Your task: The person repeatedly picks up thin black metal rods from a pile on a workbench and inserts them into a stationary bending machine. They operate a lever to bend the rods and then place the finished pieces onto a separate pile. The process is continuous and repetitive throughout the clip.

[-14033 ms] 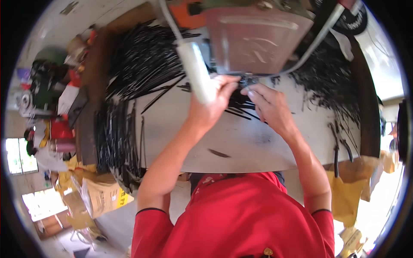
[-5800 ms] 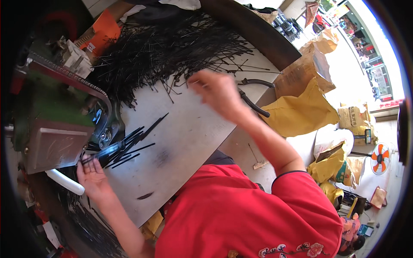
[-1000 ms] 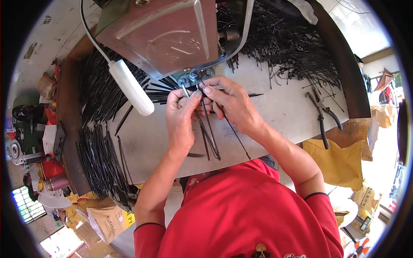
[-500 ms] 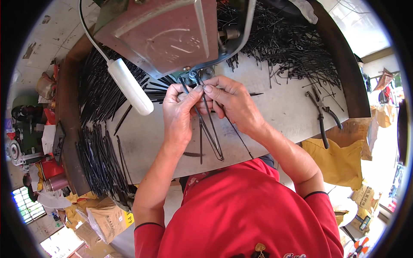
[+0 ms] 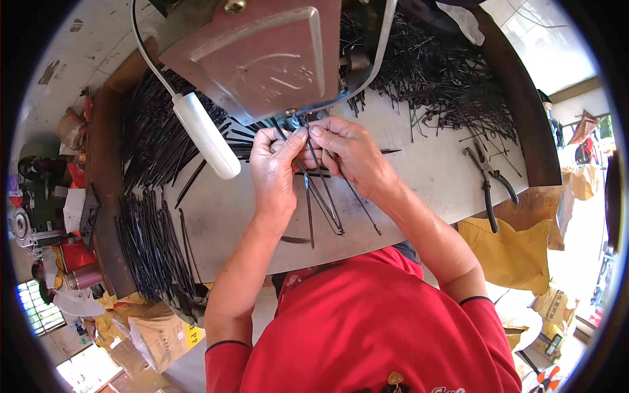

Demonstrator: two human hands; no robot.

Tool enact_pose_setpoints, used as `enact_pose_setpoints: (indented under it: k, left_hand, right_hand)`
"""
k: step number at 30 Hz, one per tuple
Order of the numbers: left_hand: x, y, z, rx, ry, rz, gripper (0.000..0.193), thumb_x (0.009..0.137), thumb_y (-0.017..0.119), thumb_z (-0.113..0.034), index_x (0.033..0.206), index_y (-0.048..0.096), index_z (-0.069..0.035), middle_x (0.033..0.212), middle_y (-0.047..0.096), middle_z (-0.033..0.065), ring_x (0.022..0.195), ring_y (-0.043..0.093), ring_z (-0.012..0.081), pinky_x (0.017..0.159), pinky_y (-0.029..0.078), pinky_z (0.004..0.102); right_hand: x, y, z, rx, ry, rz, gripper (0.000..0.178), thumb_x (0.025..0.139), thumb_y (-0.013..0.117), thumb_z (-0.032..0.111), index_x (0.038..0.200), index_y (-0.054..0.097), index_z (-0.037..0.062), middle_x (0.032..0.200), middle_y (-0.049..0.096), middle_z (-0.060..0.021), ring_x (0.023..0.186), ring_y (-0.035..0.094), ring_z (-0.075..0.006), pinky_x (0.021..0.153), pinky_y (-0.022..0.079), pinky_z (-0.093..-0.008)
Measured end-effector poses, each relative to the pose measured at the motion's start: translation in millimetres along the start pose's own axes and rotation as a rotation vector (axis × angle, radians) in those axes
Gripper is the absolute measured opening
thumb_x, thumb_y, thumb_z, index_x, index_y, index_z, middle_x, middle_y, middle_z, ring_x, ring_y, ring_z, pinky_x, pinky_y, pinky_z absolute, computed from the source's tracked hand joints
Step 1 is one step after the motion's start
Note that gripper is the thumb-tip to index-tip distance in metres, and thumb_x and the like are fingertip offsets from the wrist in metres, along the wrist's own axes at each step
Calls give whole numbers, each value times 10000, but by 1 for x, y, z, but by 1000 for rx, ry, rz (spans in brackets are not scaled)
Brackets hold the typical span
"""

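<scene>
Close under the head of a reddish-brown machine (image 5: pixel 259 69), my two hands meet over the metal table (image 5: pixel 406 190). My left hand (image 5: pixel 274 173) is closed, thumb and fingers pinching thin black metal rods (image 5: pixel 337 224). My right hand (image 5: pixel 360 157) is likewise closed on the rods, its thumb and forefinger close to the left thumb. Two of the rods come together near the table's front edge. A separate thin rod (image 5: pixel 365 216) slants down from under the right hand. The rods' upper ends reach the machine's lower tip, where the fingers partly hide them.
A white lamp (image 5: pixel 208 136) on a bent stalk hangs left of my hands. Black rods lie in a heap (image 5: pixel 154 131) and a bundle (image 5: pixel 154 242) at left, with a tangled pile (image 5: pixel 445 85) at far right. Pliers (image 5: pixel 487 183) lie near the right edge.
The view has shifted slightly. My hands stay pinched on the rods under the machine, and the rods' upper ends sit a little differently at its tip.
</scene>
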State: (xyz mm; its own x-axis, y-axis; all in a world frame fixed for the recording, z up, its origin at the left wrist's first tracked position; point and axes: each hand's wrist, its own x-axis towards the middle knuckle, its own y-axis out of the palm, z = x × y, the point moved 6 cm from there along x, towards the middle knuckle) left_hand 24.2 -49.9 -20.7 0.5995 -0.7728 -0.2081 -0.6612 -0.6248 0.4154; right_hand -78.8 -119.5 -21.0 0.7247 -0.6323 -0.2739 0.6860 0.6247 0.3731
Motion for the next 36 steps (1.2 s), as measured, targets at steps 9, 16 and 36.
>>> enact_pose_setpoints:
  k: [9,16,36]
  left_hand:
    - [6,3,-12,118,-58,69,235,848,662,-82,861,429,-48,674,604,92,508,571,140,458,471,247]
    - [5,1,-9,99,-27,65,229,841,668,-66,815,441,-72,677,595,84,505,548,148,458,441,248]
    - [-70,-174,-124,1132,225,-232,317,827,623,-3,1132,541,10,966,626,88,849,607,147,779,476,252]
  right_hand:
    - [7,0,11,-112,65,65,176,940,511,170,912,589,15,666,573,-20,465,443,-60,370,263,-206]
    - [1,3,1,64,-1,4,174,932,512,159,898,583,4,630,557,-32,445,449,-72,367,280,-221]
    - [-48,-127,64,-1572,-370,-752,242,862,634,320,902,621,81,767,675,-91,749,655,-302,653,497,-418]
